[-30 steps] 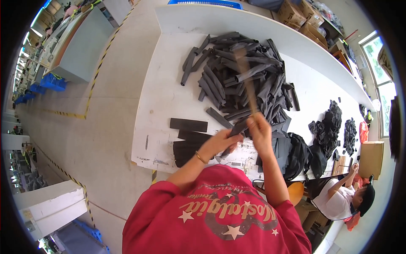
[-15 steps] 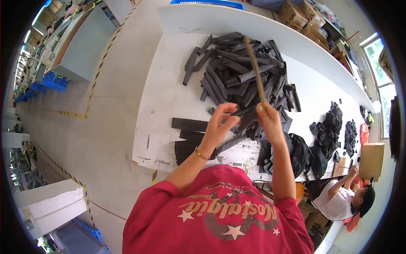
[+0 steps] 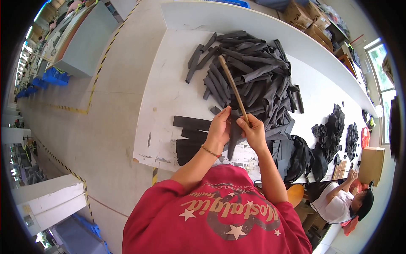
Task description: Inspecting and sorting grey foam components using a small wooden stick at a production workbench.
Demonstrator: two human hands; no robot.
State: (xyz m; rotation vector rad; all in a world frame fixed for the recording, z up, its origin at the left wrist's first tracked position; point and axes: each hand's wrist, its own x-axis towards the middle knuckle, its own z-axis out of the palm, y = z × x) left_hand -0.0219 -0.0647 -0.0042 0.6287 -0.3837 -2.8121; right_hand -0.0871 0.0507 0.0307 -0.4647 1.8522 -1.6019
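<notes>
My left hand (image 3: pixel 220 130) is closed on the upper end of a dark grey fabric tube (image 3: pixel 233 137), which hangs down toward my shirt. Beside it, my right hand (image 3: pixel 254 132) grips a thin wooden stick (image 3: pixel 233 84) that slants up and to the left over the pile. The right fingertips are close to the tube; whether they also pinch it I cannot tell. A big heap of similar dark tubes (image 3: pixel 258 70) lies just beyond both hands. Flat dark strips (image 3: pixel 192 122) rest on the table left of my left wrist.
The white table (image 3: pixel 163 84) has a raised board (image 3: pixel 253 17) along its far side. Black fabric bundles (image 3: pixel 301 154) and small black heaps (image 3: pixel 332 125) lie to the right. Another person (image 3: pixel 340 199) sits at the table's right, near a cardboard box (image 3: pixel 372 158).
My left hand has gone from open fingers to gripping the tube. The stick has swung left, and my right hand has moved slightly down and left, closer to the left hand.
</notes>
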